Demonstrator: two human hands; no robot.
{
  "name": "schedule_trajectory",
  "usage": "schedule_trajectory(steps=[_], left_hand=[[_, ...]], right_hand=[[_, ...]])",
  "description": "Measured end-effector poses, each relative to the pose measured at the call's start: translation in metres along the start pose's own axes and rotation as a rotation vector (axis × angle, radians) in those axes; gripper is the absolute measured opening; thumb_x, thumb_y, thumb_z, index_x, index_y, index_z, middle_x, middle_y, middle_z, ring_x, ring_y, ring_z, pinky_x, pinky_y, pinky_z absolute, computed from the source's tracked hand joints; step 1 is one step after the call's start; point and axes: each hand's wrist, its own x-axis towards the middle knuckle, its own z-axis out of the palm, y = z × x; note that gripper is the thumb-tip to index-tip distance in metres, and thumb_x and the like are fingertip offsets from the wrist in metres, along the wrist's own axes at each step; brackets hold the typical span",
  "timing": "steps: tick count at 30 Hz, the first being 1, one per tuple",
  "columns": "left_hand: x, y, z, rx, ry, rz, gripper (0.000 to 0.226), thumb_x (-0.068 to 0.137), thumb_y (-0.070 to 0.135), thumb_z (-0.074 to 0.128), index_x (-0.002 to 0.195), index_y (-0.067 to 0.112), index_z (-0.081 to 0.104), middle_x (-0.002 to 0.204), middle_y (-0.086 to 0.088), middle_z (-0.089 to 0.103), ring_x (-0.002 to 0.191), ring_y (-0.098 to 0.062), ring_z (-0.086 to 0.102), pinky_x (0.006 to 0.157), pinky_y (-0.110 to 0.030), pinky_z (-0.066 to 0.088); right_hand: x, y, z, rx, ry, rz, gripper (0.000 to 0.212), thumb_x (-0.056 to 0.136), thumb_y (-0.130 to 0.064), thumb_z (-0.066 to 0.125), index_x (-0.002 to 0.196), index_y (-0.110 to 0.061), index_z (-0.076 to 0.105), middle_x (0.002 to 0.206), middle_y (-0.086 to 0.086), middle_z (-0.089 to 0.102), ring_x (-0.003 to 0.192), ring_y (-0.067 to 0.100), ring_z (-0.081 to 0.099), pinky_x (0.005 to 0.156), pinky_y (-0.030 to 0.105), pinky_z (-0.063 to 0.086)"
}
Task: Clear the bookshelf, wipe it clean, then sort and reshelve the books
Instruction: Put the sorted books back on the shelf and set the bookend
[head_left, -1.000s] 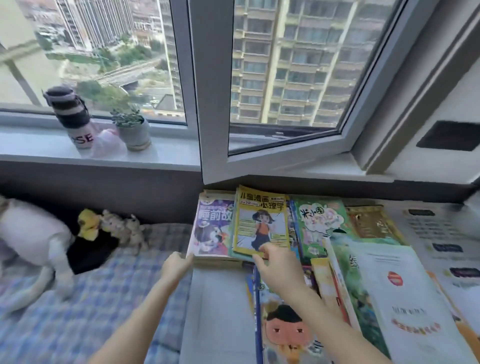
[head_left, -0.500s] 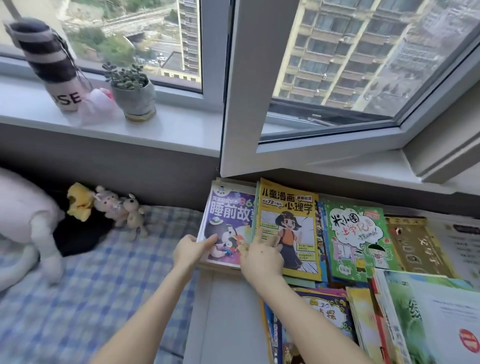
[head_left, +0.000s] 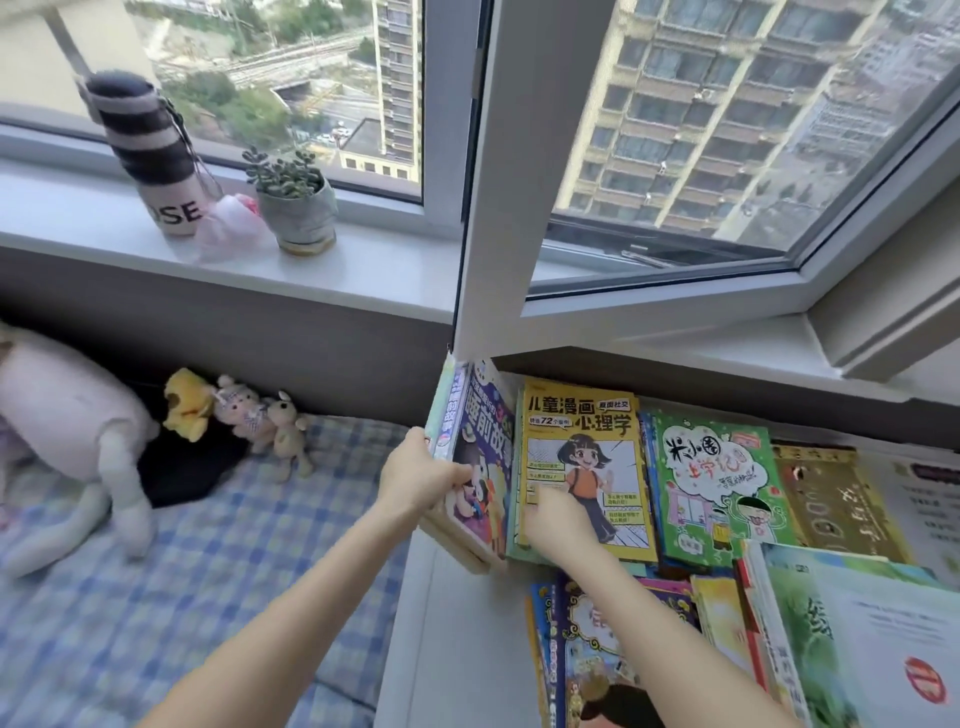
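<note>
**Lifting the purple stack off the ledge**

Tipping the purple storybook stack (head_left: 483, 467) steeply up, flat half a second ago. Nearest, leaving overlapping comics (head_left: 597, 649) lying on the white ledge (head_left: 447, 649) beside the bed. Further in, curling the left hand (head_left: 415, 478) round the stack's raised edge, thumb across the cover, probably gathering several books for one carry. Pressing the right hand (head_left: 550, 514), fingers fairly straight and gripping nothing, onto the yellow comic (head_left: 587, 467), seemingly pinning the neighbours against sliding. Beyond, passing over the green book (head_left: 711, 483). Farthest, leaving the potted succulent (head_left: 296, 208) on the sill.
</note>
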Motion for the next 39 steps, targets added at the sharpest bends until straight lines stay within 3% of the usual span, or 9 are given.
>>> schedule_trajectory(steps=[5,10,17,21,24,27,31,35,39], left_hand=[[-0.045,0.005,-0.058,0.126,-0.032,0.005,0.038,0.063,0.022,0.079,0.092,0.014,0.055,0.087,-0.004,0.070,0.079,-0.022,0.069,0.079,-0.044,0.057],[-0.107,0.026,-0.101,0.124,-0.076,0.079,0.037,0.069,0.014,0.081,0.097,0.006,0.059,0.089,-0.013,0.072,0.075,-0.023,0.072,0.075,-0.041,0.057],[-0.214,0.067,-0.133,0.040,-0.146,0.336,0.036,0.069,0.008,0.083,0.098,0.012,0.061,0.079,-0.005,0.074,0.068,-0.021,0.073,0.067,-0.041,0.060],[-0.281,0.111,-0.127,0.038,-0.230,0.655,0.047,0.069,0.010,0.083,0.089,0.036,0.050,0.060,0.025,0.066,0.054,-0.001,0.067,0.047,-0.013,0.049],[-0.336,0.138,-0.109,0.020,-0.368,0.818,0.046,0.066,0.015,0.080,0.093,0.036,0.049,0.062,0.019,0.068,0.052,-0.007,0.067,0.046,-0.017,0.051],[-0.396,0.148,-0.079,0.019,-0.478,0.929,0.058,0.050,0.049,0.084,0.098,0.033,0.055,0.074,0.016,0.072,0.062,-0.007,0.070,0.050,-0.020,0.054],[-0.464,0.147,-0.025,0.201,-0.278,1.204,0.060,0.069,0.077,0.059,0.101,0.026,0.054,0.080,0.003,0.066,0.072,-0.014,0.066,0.057,-0.029,0.051],[-0.536,0.148,0.032,0.134,-0.038,1.538,0.052,0.085,0.069,0.041,0.110,0.023,0.046,0.081,0.017,0.055,0.068,-0.009,0.054,0.057,-0.022,0.041],[-0.609,0.159,0.095,-0.112,-0.297,1.691,0.044,0.084,0.066,0.038,0.104,0.027,0.041,0.083,0.029,0.053,0.069,0.009,0.057,0.056,-0.009,0.043]], right_hand=[[-0.022,-0.006,-0.005,0.311,0.020,-0.008,0.047,0.101,-0.032,0.039,0.137,-0.002,0.045,0.135,0.015,0.053,0.122,0.029,0.051,0.100,0.036,0.043],[-0.067,-0.032,-0.010,0.817,-0.173,0.118,0.059,0.096,-0.046,0.051,0.133,-0.001,0.044,0.101,0.009,0.056,0.087,0.022,0.060,0.071,0.031,0.054],[-0.169,-0.027,-0.050,1.518,-0.305,-0.085,0.041,0.093,-0.048,0.052,0.109,-0.012,0.065,0.107,0.012,0.072,0.103,0.031,0.066,0.092,0.045,0.051],[-0.241,0.001,-0.094,1.712,0.002,-0.352,0.045,0.092,-0.038,0.053,0.123,-0.007,0.060,0.116,0.013,0.069,0.108,0.032,0.065,0.096,0.049,0.049],[-0.310,0.036,-0.113,1.773,0.208,-0.519,0.052,0.091,-0.037,0.052,0.135,-0.010,0.051,0.126,0.012,0.063,0.116,0.030,0.061,0.100,0.048,0.047],[-0.382,0.077,-0.110,1.808,0.479,-0.545,0.053,0.090,-0.039,0.054,0.135,-0.011,0.050,0.123,0.009,0.066,0.111,0.026,0.064,0.094,0.043,0.052],[-0.475,0.129,-0.102,1.817,0.840,-0.628,0.044,0.094,-0.034,0.050,0.133,-0.013,0.050,0.118,0.009,0.068,0.104,0.025,0.068,0.076,0.034,0.058],[-0.560,0.174,-0.101,1.763,1.201,-0.644,0.043,0.090,-0.032,0.053,0.126,-0.009,0.053,0.118,0.012,0.068,0.104,0.029,0.067,0.084,0.041,0.058],[-0.643,0.235,-0.108,1.578,1.592,-0.581,0.048,0.086,-0.035,0.059,0.126,-0.009,0.052,0.117,0.012,0.068,0.105,0.030,0.067,0.088,0.048,0.054]])
